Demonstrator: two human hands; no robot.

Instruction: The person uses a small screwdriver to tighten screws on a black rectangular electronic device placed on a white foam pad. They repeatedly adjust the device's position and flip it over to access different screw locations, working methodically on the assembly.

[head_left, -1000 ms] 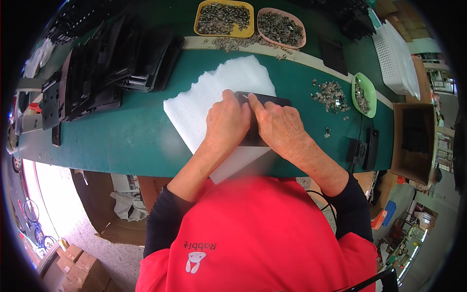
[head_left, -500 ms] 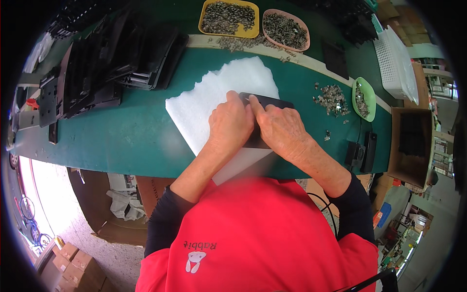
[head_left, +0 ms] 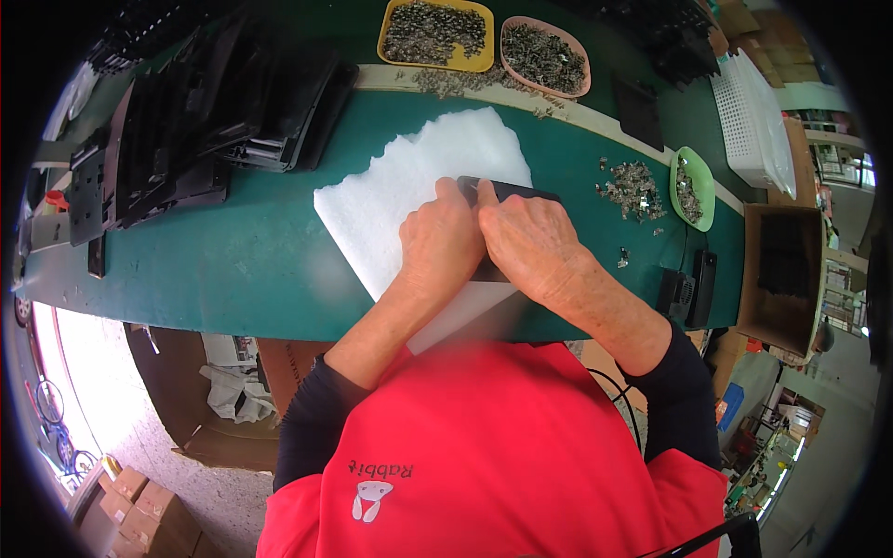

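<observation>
Little has moved since earlier: our left hand and right hand still press together, closed on the black part atop the white foam sheet. Bare green desk lies open left of the sheet.

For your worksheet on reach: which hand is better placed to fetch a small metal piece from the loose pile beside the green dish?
Probably the right hand: the loose pile of small metal pieces lies on its side of the green table, while the left hand would have to cross over.
</observation>
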